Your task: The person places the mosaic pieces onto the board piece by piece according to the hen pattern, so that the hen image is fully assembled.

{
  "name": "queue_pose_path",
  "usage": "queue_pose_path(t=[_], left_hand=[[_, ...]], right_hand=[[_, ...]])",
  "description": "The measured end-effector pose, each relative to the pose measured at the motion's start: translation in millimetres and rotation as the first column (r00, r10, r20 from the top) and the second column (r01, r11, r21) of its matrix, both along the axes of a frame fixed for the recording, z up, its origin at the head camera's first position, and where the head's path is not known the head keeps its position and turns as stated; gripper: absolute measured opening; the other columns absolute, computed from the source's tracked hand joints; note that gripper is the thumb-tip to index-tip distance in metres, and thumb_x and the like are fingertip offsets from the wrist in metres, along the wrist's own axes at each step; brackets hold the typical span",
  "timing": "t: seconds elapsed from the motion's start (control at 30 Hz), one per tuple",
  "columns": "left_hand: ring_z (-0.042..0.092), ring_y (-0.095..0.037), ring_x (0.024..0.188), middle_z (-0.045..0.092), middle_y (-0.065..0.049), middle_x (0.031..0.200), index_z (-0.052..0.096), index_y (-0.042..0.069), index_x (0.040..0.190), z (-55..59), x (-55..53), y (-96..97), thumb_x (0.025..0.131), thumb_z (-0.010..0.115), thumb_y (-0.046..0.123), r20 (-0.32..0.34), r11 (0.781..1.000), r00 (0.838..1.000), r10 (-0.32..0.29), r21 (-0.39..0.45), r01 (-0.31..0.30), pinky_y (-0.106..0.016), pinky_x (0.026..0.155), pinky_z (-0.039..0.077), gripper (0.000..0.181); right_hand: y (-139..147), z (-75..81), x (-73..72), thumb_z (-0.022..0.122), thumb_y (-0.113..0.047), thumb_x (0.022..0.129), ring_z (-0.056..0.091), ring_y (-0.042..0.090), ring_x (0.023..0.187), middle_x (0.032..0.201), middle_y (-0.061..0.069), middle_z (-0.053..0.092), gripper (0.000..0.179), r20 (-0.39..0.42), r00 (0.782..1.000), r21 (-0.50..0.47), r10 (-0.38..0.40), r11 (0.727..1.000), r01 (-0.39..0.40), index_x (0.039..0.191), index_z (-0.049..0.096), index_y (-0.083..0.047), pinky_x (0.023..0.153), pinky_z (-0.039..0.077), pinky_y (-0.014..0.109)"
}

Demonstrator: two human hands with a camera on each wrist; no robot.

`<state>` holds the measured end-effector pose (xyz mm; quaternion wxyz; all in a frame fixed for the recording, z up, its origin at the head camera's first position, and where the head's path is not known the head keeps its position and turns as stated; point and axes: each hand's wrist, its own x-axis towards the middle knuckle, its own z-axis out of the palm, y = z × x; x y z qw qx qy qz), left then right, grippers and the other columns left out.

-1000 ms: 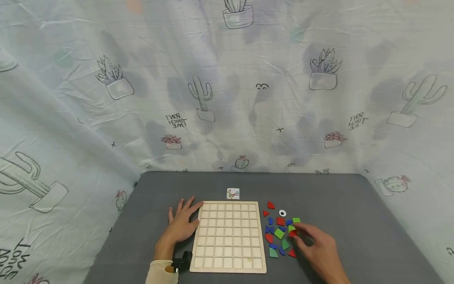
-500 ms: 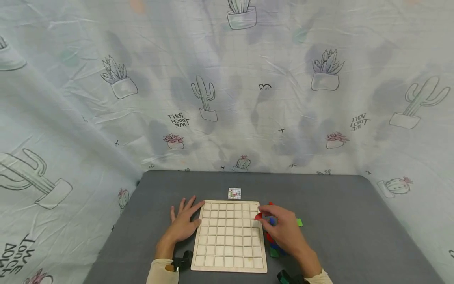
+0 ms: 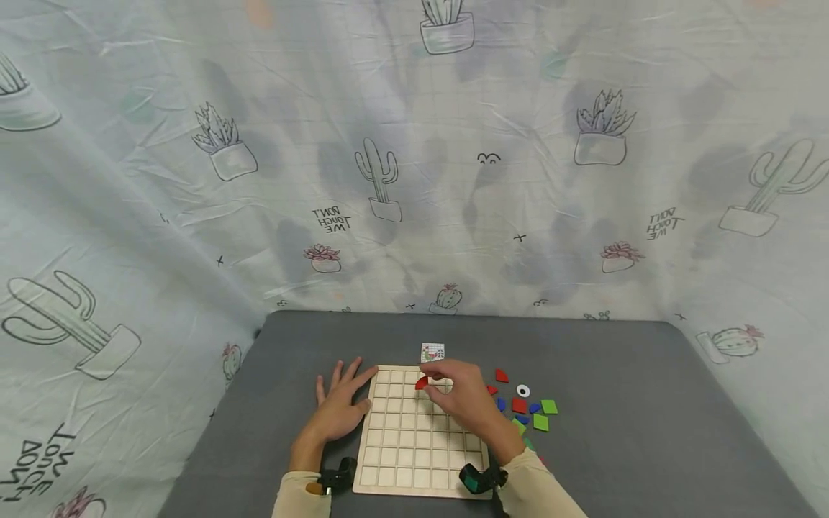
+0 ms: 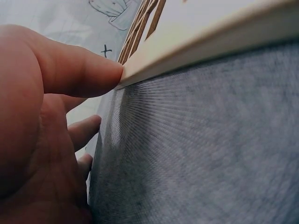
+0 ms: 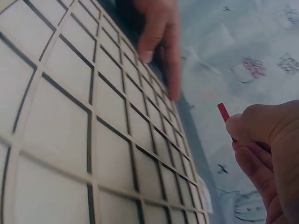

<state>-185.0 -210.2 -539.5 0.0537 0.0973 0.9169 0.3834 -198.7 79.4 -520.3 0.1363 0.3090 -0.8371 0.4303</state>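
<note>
A pale wooden grid board [image 3: 404,457] with square cells lies on the grey table. My left hand [image 3: 337,410] rests at its left side with fingers spread; in the left wrist view the thumb [image 4: 88,72] touches the board's edge. Over the board's upper rows, my right hand [image 3: 468,396] pinches a red quarter-circle tile [image 3: 422,383] between thumb and fingers. From the right wrist view that tile [image 5: 224,112] shows edge-on, above the grid. The right hand and forearm hide part of the board's right side.
Right of the board lie several loose tiles: a red square [image 3: 519,406], green squares [image 3: 549,407], blue pieces and a white ring with a dark centre [image 3: 523,391]. Behind the board lies a small printed card [image 3: 432,352]. A patterned curtain [image 3: 414,180] hangs beyond the table.
My right hand has carried the red tile from the loose pieces leftward over the board, uncovering several tiles. My left hand has stayed at the board's left edge.
</note>
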Motion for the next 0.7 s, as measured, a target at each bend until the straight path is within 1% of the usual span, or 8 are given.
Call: queue_pose_path(t=[0.17, 0.33, 0.43, 0.5, 0.7], left_hand=[[-0.001, -0.053, 0.169, 0.023, -0.021, 0.181, 0.052, 0.016, 0.165, 0.4, -0.9, 0.8, 0.104, 0.065, 0.007, -0.007, 1.000, 1.000, 0.009, -0.012, -0.009, -0.076, 0.126, -0.020, 0.063], [0.000, -0.054, 0.169, 0.024, -0.023, 0.181, 0.054, 0.015, 0.164, 1.1, -1.8, 0.5, 0.104, 0.066, 0.007, -0.017, 1.000, 1.000, 0.010, -0.003, -0.010, -0.076, 0.126, -0.020, 0.062], [-0.001, -0.052, 0.169, 0.024, -0.021, 0.181, 0.053, 0.017, 0.165, 1.9, -1.6, 0.8, 0.105, 0.065, 0.007, -0.012, 1.000, 1.000, 0.010, -0.003, -0.010, -0.076, 0.126, -0.020, 0.062], [0.000, -0.053, 0.169, 0.025, -0.022, 0.181, 0.054, 0.016, 0.164, 2.2, -1.2, 0.7, 0.104, 0.066, 0.007, -0.017, 1.000, 1.000, 0.006, 0.003, -0.006, -0.077, 0.125, -0.020, 0.062], [0.000, -0.053, 0.169, 0.026, -0.022, 0.180, 0.055, 0.017, 0.164, 3.3, 0.8, 0.2, 0.104, 0.067, 0.007, -0.013, 1.000, 1.000, 0.003, -0.002, -0.003, -0.077, 0.126, -0.019, 0.062]], right_hand=[[-19, -7.1, -10.9, 0.080, -0.002, 0.097, 0.079, 0.030, 0.107, 0.124, 0.012, 0.080, 0.033, 0.086, 0.995, 0.010, 0.048, 0.999, -0.049, 0.130, 0.078, -0.002, 0.092, 0.067, 0.048], [-34, -13.8, -18.6, 0.079, -0.001, 0.098, 0.079, 0.029, 0.108, 0.126, 0.013, 0.080, 0.034, 0.108, 0.992, 0.022, 0.070, 0.997, -0.073, 0.131, 0.077, -0.001, 0.093, 0.067, 0.045], [-41, -16.1, -21.4, 0.079, -0.003, 0.098, 0.079, 0.028, 0.109, 0.127, 0.011, 0.080, 0.035, 0.136, 0.988, 0.035, 0.076, 0.996, -0.082, 0.133, 0.077, -0.003, 0.094, 0.067, 0.041], [-44, -16.5, -22.8, 0.079, -0.004, 0.099, 0.079, 0.027, 0.111, 0.128, 0.010, 0.080, 0.036, 0.160, 0.984, 0.044, 0.079, 0.995, -0.087, 0.134, 0.077, -0.003, 0.094, 0.067, 0.039], [-49, -18.9, -25.0, 0.079, -0.003, 0.098, 0.078, 0.026, 0.112, 0.127, 0.011, 0.080, 0.034, 0.216, 0.972, 0.047, 0.091, 0.994, -0.103, 0.133, 0.077, -0.003, 0.095, 0.066, 0.037]])
